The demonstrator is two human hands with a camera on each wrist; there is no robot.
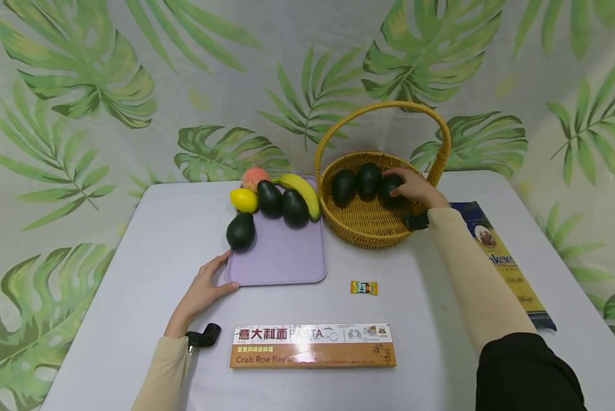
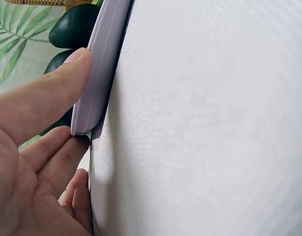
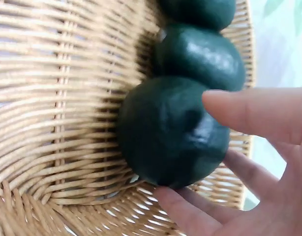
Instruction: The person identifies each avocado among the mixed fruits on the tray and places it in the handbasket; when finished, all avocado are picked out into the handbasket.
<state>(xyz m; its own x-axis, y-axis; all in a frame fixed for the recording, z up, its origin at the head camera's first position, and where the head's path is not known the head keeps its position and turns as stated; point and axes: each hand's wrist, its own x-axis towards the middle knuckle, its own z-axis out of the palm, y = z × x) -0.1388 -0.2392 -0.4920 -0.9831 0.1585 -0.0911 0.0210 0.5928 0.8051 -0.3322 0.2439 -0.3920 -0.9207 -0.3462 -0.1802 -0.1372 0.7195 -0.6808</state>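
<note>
My right hand [image 1: 411, 189] reaches into the wicker basket [image 1: 371, 238], thumb and fingers around the rightmost dark green avocado [image 3: 173, 132]. That avocado sits in the basket against a second avocado [image 3: 202, 58], with a third [image 1: 344, 187] at the left end of the row. At the tray's near left corner, my left hand [image 1: 206, 288] holds the lilac tray [image 1: 281, 282], thumb on the near side and fingers at the left side. The tray carries several avocados [image 1: 241, 231], a yellow banana [image 1: 303, 191], a lemon [image 1: 244, 200] and a peach [image 1: 254, 178].
A small yellow-wrapped candy [image 1: 364, 287] lies in front of the basket. Nearer is a long pasta box [image 1: 313, 346]. To the right, a blue and yellow pasta packet [image 1: 497, 245] lies partly under my right forearm. The basket's tall handle [image 1: 333, 131] arches over it.
</note>
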